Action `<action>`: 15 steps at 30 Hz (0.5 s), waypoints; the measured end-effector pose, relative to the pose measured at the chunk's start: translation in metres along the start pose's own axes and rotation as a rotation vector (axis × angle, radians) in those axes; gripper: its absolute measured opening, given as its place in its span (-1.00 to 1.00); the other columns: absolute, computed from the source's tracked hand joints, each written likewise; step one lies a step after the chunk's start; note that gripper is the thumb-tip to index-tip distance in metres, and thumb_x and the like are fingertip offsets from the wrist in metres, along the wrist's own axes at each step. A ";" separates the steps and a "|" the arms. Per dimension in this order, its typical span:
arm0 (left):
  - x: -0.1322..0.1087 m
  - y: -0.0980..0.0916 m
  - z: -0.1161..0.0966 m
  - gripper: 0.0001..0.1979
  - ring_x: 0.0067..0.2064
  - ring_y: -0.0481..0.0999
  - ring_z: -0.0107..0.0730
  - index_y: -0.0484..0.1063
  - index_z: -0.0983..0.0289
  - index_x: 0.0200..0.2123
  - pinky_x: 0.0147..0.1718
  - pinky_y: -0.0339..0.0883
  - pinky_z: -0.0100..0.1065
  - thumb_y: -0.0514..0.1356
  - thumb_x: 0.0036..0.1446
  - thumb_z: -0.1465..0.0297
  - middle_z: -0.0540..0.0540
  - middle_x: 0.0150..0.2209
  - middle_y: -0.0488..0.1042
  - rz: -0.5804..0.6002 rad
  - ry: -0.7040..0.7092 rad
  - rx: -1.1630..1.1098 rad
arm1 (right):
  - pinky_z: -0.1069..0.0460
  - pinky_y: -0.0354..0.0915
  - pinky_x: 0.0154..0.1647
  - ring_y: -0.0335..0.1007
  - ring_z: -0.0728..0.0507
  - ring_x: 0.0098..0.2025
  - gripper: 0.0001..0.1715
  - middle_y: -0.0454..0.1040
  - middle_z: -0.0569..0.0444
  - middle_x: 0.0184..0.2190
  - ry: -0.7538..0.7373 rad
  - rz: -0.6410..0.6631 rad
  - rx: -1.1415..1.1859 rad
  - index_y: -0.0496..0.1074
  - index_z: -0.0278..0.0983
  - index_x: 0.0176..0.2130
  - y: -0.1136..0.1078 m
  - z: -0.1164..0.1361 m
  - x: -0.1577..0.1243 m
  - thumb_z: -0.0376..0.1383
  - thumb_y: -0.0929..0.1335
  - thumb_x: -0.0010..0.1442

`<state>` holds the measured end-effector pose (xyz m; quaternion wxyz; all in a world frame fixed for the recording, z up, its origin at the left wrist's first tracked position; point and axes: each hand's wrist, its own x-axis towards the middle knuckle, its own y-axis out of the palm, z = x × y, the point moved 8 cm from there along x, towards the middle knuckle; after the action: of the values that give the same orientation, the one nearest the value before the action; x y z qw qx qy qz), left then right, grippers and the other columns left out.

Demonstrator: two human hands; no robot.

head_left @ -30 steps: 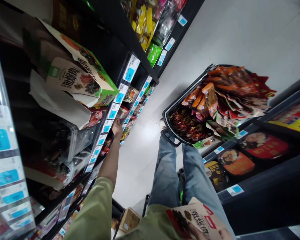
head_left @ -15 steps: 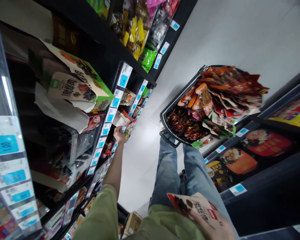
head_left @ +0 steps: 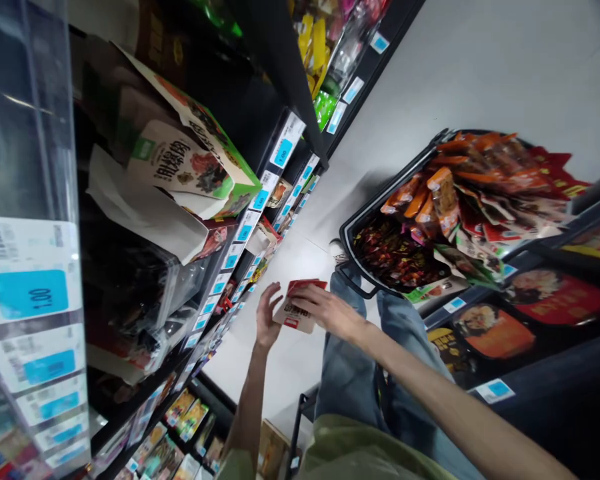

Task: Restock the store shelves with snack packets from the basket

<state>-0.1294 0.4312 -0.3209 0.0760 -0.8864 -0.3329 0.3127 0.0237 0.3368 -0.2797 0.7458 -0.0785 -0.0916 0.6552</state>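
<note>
Packet (head_left: 300,324) in half-curled right hand (head_left: 331,311)

packet (head_left: 306,324): looks matt, paper-like | snack wrappers (head_left: 443,197): glossy plastic film | basket (head_left: 353,260): smooth plastic-looking rim | open carton (head_left: 147,205): matt cardboard | jeans (head_left: 347,377): denim cloth | shirt (head_left: 370,455): matt cloth | floor (head_left: 485,67): smooth, shows faint sheen

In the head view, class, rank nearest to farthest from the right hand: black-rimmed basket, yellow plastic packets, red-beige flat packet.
1. Red-beige packet, in the right hand
2. Black-rimmed basket, upper right
3. Yellow plastic packets, top
</note>
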 end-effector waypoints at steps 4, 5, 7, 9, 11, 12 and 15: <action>-0.004 -0.021 -0.015 -0.59 0.25 0.34 -0.01 0.42 0.14 0.07 0.20 0.30 -0.06 0.25 0.12 0.33 0.24 0.23 0.33 -0.139 0.136 -0.037 | -0.09 0.37 0.19 0.35 -0.18 0.14 -0.71 0.51 -0.08 0.04 -0.235 0.047 -0.196 0.46 -0.33 0.03 0.028 0.005 0.046 -0.40 0.27 0.36; 0.002 -0.030 -0.015 -0.69 0.23 0.36 -0.05 0.45 0.16 -0.01 0.18 0.32 -0.07 0.24 0.15 0.34 0.23 0.23 0.32 -0.224 0.166 -0.041 | -0.10 0.33 0.23 0.34 -0.18 0.14 -0.74 0.52 -0.06 0.03 -0.277 0.043 -0.221 0.47 -0.33 0.00 0.033 0.006 0.054 -0.40 0.28 0.35; 0.017 -0.045 -0.011 -0.77 0.20 0.40 -0.12 0.42 0.17 -0.10 0.08 0.40 -0.13 0.26 0.15 0.36 0.20 0.22 0.32 -0.343 0.190 -0.077 | -0.12 0.30 0.26 0.31 -0.18 0.16 -0.77 0.53 -0.01 0.01 -0.310 0.022 -0.255 0.48 -0.30 -0.04 0.041 0.002 0.068 -0.40 0.31 0.33; 0.033 -0.052 -0.008 -0.73 0.15 0.45 -0.16 0.38 0.16 -0.08 0.02 0.44 -0.17 0.28 0.13 0.37 0.19 0.15 0.40 -0.381 0.203 -0.110 | -0.14 0.32 0.23 0.31 -0.19 0.16 -0.77 0.54 0.00 0.00 -0.284 -0.008 -0.280 0.48 -0.28 -0.03 0.047 -0.007 0.079 -0.40 0.31 0.33; 0.047 -0.053 -0.007 -0.75 0.09 0.50 -0.17 0.39 0.19 -0.05 0.00 0.44 -0.16 0.23 0.18 0.37 0.19 0.04 0.48 -0.353 0.221 -0.068 | -0.14 0.35 0.20 0.31 -0.20 0.17 -0.76 0.54 -0.03 0.01 -0.245 -0.042 -0.298 0.48 -0.29 -0.02 0.050 -0.017 0.087 -0.39 0.29 0.34; 0.053 -0.052 -0.008 -0.77 0.06 0.52 -0.17 0.42 0.22 -0.06 0.02 0.43 -0.15 0.20 0.20 0.38 0.20 0.00 0.51 -0.321 0.231 -0.004 | -0.14 0.36 0.19 0.31 -0.20 0.17 -0.76 0.54 -0.05 0.01 -0.228 -0.058 -0.306 0.48 -0.30 -0.03 0.052 -0.022 0.091 -0.39 0.28 0.35; 0.065 -0.055 -0.009 -0.78 0.03 0.53 -0.15 0.52 0.33 -0.11 0.05 0.40 -0.16 0.16 0.23 0.39 0.24 -0.07 0.56 -0.284 0.267 0.209 | -0.14 0.34 0.21 0.33 -0.19 0.15 -0.76 0.54 -0.05 -0.01 -0.230 -0.062 -0.334 0.49 -0.30 -0.06 0.059 -0.033 0.103 -0.39 0.26 0.37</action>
<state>-0.1160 0.5151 -0.3273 0.2543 -0.8514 -0.4072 0.2115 -0.0124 0.4463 -0.3223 0.7270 -0.1228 -0.2859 0.6121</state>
